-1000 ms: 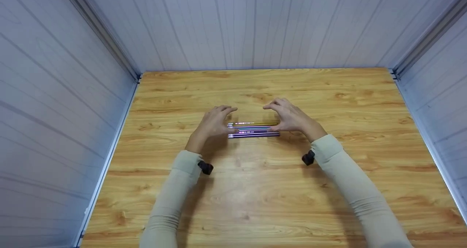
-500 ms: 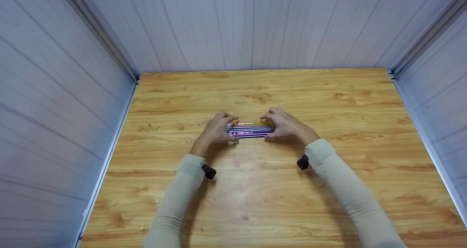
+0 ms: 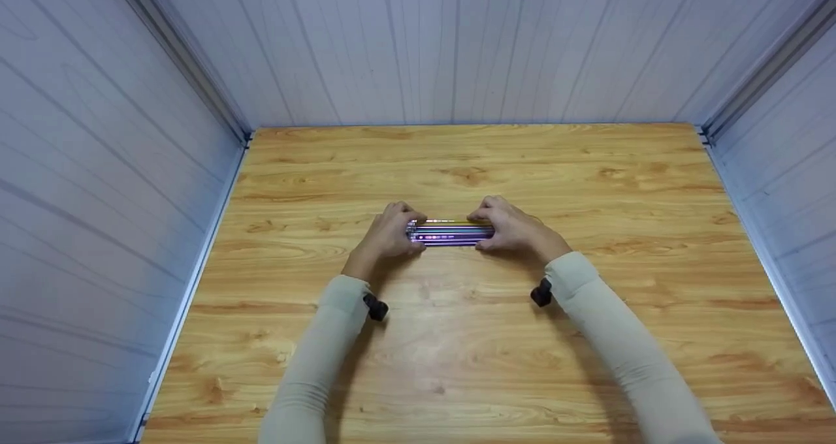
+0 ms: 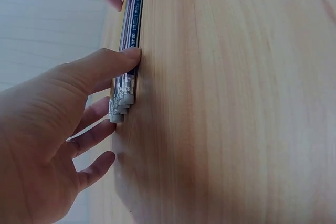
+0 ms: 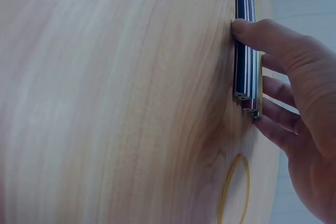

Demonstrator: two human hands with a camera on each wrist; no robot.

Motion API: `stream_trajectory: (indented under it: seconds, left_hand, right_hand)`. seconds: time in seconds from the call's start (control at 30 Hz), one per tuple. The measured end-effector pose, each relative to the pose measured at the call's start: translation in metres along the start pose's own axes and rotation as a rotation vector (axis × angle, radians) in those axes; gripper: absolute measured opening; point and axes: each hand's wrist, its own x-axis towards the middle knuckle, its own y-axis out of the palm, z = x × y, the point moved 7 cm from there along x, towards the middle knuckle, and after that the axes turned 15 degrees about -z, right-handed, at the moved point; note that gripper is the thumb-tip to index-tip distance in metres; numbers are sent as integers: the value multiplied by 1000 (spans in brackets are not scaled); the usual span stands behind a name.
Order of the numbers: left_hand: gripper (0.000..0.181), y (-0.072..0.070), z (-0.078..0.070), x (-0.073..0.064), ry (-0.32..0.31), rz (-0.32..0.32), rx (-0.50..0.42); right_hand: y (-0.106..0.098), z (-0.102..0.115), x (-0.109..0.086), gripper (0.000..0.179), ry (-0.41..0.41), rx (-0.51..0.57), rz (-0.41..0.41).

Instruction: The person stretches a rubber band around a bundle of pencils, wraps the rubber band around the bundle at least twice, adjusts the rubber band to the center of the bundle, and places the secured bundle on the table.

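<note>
Several pencils (image 3: 450, 233) lie side by side across the wooden table, mostly purple and dark, with a yellow one on the far side. My left hand (image 3: 390, 230) grips their left end, thumb on the near side and fingers on the far side. White erasers (image 4: 127, 99) in silvery ferrules show at that end in the left wrist view. At the right end, my right hand (image 3: 513, 228) holds the bundle the same way, and the flat, uneven pencil ends (image 5: 247, 98) show in the right wrist view.
A yellow rubber band (image 5: 248, 179) lies on the table beside my right hand in the right wrist view. Pale panel walls (image 3: 424, 52) stand at the back and both sides of the wooden table (image 3: 444, 339). A small black camera sits on each wrist.
Both hands have come down from above the pencils and taken hold of their two ends. The pencils now lie closer together, pressed between thumbs and fingers.
</note>
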Motion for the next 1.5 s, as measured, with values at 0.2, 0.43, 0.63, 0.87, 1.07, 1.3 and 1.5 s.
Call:
stream_trajectory:
  seconds: [0.2, 0.43, 0.63, 0.87, 1.07, 1.3, 1.5]
  left_hand:
    - [62, 7, 7, 3, 29, -15, -4]
    - [53, 14, 19, 8, 12, -33, -82]
    - [37, 27, 33, 18, 41, -45, -140]
    - [17, 19, 20, 15, 23, -6, -171]
    - [18, 7, 6, 9, -1, 14, -136]
    - [22, 27, 24, 18, -6, 42, -98]
    - [21, 45, 45, 30, 34, -11, -74]
  right_hand:
    - [1, -3, 0, 61, 6, 6, 2]
    - [3, -5, 1, 52, 26, 77, -14]
    - [5, -7, 3, 44, 30, 110, -27]
    - [6, -7, 3, 33, 34, 98, -25]
    - [6, -7, 4, 25, 64, 113, -16]
    - [8, -4, 4, 22, 35, 120, -16]
    - [6, -4, 6, 19, 33, 102, -21]
